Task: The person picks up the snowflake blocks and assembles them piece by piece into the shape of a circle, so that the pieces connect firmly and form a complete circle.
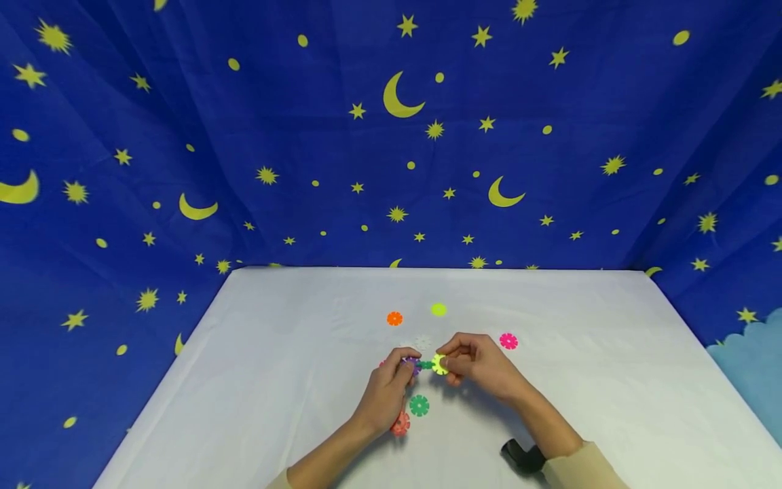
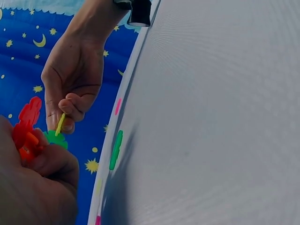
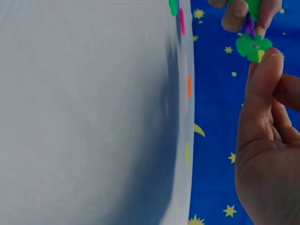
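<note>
Yellow disc (image 1: pixel 438 365), lower centre: right hand (image 1: pixel 482 367) pinches it, left hand (image 1: pixel 383 394) has fingers round the purple disc (image 1: pixel 417 365). I'd keep slots square to the green disc (image 1: pixel 425 365) tbh.

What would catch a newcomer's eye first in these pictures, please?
First, the blue backdrop with yellow moons and stars, behind the white table. Then, over the table's middle, the left grip holds a purple disc and the right grip a yellow disc.
</note>
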Demonstrator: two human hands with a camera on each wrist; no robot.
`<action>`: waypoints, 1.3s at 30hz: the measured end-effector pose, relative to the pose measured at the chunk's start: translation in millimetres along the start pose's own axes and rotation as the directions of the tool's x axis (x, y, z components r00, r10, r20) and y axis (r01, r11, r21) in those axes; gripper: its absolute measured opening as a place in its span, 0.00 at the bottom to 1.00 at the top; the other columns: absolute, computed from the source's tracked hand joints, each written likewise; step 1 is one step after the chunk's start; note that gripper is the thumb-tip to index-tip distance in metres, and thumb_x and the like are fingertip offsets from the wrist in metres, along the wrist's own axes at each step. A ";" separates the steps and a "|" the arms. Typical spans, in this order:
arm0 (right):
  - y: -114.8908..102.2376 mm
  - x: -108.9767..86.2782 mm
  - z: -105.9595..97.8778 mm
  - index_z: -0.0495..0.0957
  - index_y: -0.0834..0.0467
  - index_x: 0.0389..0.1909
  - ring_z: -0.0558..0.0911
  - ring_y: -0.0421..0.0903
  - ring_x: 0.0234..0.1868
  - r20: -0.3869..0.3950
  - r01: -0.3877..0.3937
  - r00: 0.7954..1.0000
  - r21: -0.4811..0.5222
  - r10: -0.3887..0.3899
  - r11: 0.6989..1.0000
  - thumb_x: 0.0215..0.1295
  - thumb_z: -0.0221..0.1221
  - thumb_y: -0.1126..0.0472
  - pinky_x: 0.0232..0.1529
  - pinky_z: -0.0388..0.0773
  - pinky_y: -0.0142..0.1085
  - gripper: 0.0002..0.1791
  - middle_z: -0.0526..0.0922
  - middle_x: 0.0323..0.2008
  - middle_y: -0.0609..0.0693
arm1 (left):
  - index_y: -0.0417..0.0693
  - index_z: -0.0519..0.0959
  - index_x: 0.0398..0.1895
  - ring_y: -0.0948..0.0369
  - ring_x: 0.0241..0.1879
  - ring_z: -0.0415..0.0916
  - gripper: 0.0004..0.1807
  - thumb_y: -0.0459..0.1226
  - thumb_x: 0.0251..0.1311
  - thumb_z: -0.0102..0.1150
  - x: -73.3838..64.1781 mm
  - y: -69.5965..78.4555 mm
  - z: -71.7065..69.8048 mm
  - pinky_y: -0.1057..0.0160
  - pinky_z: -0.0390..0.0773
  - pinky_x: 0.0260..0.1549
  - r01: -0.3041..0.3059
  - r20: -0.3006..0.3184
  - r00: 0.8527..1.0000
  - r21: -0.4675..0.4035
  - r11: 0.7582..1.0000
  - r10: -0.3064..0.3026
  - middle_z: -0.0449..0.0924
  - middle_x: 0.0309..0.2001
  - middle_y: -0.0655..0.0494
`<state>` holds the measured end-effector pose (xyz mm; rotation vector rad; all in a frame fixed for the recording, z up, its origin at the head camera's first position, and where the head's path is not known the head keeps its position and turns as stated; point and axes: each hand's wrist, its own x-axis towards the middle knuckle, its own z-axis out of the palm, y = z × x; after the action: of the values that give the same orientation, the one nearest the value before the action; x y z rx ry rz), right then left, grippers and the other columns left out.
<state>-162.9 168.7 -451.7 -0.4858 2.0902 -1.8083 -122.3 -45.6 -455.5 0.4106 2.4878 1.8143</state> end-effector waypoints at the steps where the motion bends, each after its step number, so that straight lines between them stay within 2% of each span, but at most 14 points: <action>1: 0.4 0.0 0.9 0.78 0.68 0.42 0.82 0.51 0.26 0.000 -0.001 1.000 0.000 0.001 1.000 0.64 0.62 0.64 0.30 0.81 0.44 0.11 0.80 0.31 0.71 | 0.51 0.74 0.50 0.69 0.17 0.61 0.11 0.33 0.73 0.41 1.2 -4.9 1.0 0.69 0.65 0.19 -0.003 0.000 1.000 0.010 1.000 0.003 0.76 0.29 0.44; 3: -3.3 -0.7 3.6 0.77 0.69 0.42 0.82 0.52 0.26 -0.005 -0.005 1.000 0.007 0.005 1.000 0.64 0.60 0.67 0.30 0.82 0.45 0.10 0.80 0.31 0.72 | 0.50 0.74 0.49 0.69 0.19 0.61 0.11 0.33 0.73 0.41 -1.2 2.0 -0.7 0.69 0.66 0.21 -0.026 -0.004 1.000 0.019 0.999 0.026 0.75 0.28 0.46; 5: -3.8 -0.6 5.4 0.77 0.69 0.43 0.82 0.52 0.26 -0.014 -0.009 1.000 0.010 0.009 1.000 0.65 0.60 0.68 0.31 0.82 0.43 0.09 0.80 0.31 0.71 | 0.48 0.74 0.48 0.69 0.20 0.61 0.11 0.31 0.73 0.41 -3.7 12.7 -2.9 0.68 0.66 0.22 -0.025 -0.001 1.000 0.026 0.999 0.025 0.76 0.28 0.44; 8: -4.9 -0.8 6.8 0.77 0.68 0.43 0.82 0.52 0.27 -0.031 -0.016 0.999 0.001 0.016 1.000 0.65 0.59 0.68 0.31 0.82 0.43 0.09 0.81 0.30 0.69 | 0.48 0.74 0.49 0.69 0.18 0.61 0.11 0.31 0.72 0.42 -5.3 18.1 -3.8 0.68 0.66 0.23 -0.016 -0.005 1.000 0.014 1.000 0.016 0.77 0.29 0.44; 10: -1.4 -0.1 5.8 0.77 0.67 0.44 0.82 0.52 0.27 -0.036 -0.013 0.999 -0.006 0.013 1.000 0.65 0.60 0.66 0.31 0.81 0.41 0.10 0.81 0.30 0.67 | 0.49 0.74 0.51 0.68 0.18 0.64 0.11 0.33 0.73 0.43 -2.4 6.0 -1.2 0.68 0.69 0.25 0.001 -0.008 1.000 0.020 1.000 -0.001 0.78 0.30 0.47; 12: -0.7 0.0 5.4 0.77 0.67 0.44 0.82 0.52 0.27 -0.038 -0.012 0.999 -0.012 0.012 1.000 0.65 0.61 0.66 0.31 0.81 0.42 0.10 0.81 0.30 0.67 | 0.51 0.73 0.53 0.66 0.16 0.66 0.11 0.36 0.73 0.44 -0.1 -5.2 1.3 0.67 0.71 0.24 0.017 -0.009 1.000 0.018 1.000 -0.017 0.78 0.26 0.51; 16: 0.0 0.7 5.2 0.77 0.66 0.46 0.82 0.52 0.28 -0.032 -0.014 0.999 -0.011 0.014 1.000 0.65 0.60 0.65 0.32 0.81 0.44 0.11 0.81 0.33 0.69 | 0.49 0.72 0.54 0.64 0.13 0.68 0.13 0.42 0.71 0.48 0.5 -10.1 2.6 0.65 0.72 0.18 0.043 -0.002 0.999 -0.006 0.999 -0.043 0.73 0.19 0.50; 19: -0.3 0.8 5.4 0.78 0.66 0.47 0.82 0.52 0.29 -0.029 -0.020 0.999 -0.022 0.020 1.000 0.66 0.59 0.65 0.33 0.81 0.46 0.12 0.81 0.34 0.68 | 0.47 0.72 0.51 0.64 0.22 0.72 0.13 0.44 0.71 0.49 0.6 -10.1 2.8 0.64 0.74 0.26 0.037 -0.019 0.999 -0.004 0.999 -0.037 0.77 0.26 0.52; 23: -1.7 0.1 5.7 0.77 0.66 0.51 0.82 0.52 0.30 -0.031 -0.025 0.999 -0.027 0.024 0.999 0.67 0.58 0.65 0.35 0.80 0.47 0.14 0.82 0.34 0.67 | 0.50 0.72 0.47 0.63 0.39 0.73 0.10 0.44 0.70 0.49 1.3 -10.8 3.0 0.61 0.71 0.43 0.023 -0.044 0.999 0.020 1.000 -0.022 0.78 0.40 0.62; 26: -3.3 -0.2 6.3 0.76 0.67 0.52 0.82 0.52 0.30 -0.043 -0.026 0.999 -0.037 0.025 0.999 0.66 0.58 0.65 0.36 0.79 0.46 0.15 0.82 0.33 0.66 | 0.51 0.72 0.47 0.61 0.46 0.74 0.10 0.45 0.70 0.49 2.0 -12.5 2.9 0.57 0.70 0.48 0.023 -0.043 0.999 0.003 1.000 -0.023 0.79 0.41 0.64; 31: -4.8 -0.2 6.9 0.78 0.64 0.48 0.83 0.52 0.30 -0.067 -0.027 0.997 -0.052 0.023 0.998 0.65 0.60 0.64 0.37 0.79 0.46 0.13 0.84 0.31 0.61 | 0.50 0.72 0.48 0.59 0.53 0.74 0.14 0.48 0.70 0.50 2.1 -14.0 2.6 0.53 0.69 0.51 0.023 -0.027 0.999 -0.038 0.999 -0.024 0.82 0.46 0.59; 35: -4.0 -0.3 6.4 0.79 0.63 0.48 0.83 0.54 0.31 -0.056 -0.017 0.998 -0.044 0.015 0.999 0.65 0.60 0.63 0.38 0.79 0.47 0.13 0.84 0.31 0.61 | 0.53 0.72 0.45 0.60 0.49 0.74 0.12 0.49 0.69 0.52 1.7 -13.9 2.5 0.56 0.70 0.47 0.017 -0.030 0.999 -0.033 0.999 -0.018 0.80 0.47 0.59; 39: -4.1 -1.2 5.2 0.80 0.61 0.50 0.83 0.58 0.34 -0.037 -0.010 0.999 -0.077 0.007 0.997 0.65 0.60 0.62 0.38 0.79 0.49 0.14 0.84 0.34 0.60 | 0.55 0.71 0.43 0.61 0.36 0.72 0.09 0.48 0.69 0.52 1.7 -13.4 2.4 0.62 0.70 0.37 0.020 -0.030 0.999 -0.031 0.999 -0.021 0.80 0.38 0.57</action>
<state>-159.3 164.2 -448.3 -0.4663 2.1898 -1.7501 -126.0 -46.8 -468.6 0.3578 2.4703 1.8625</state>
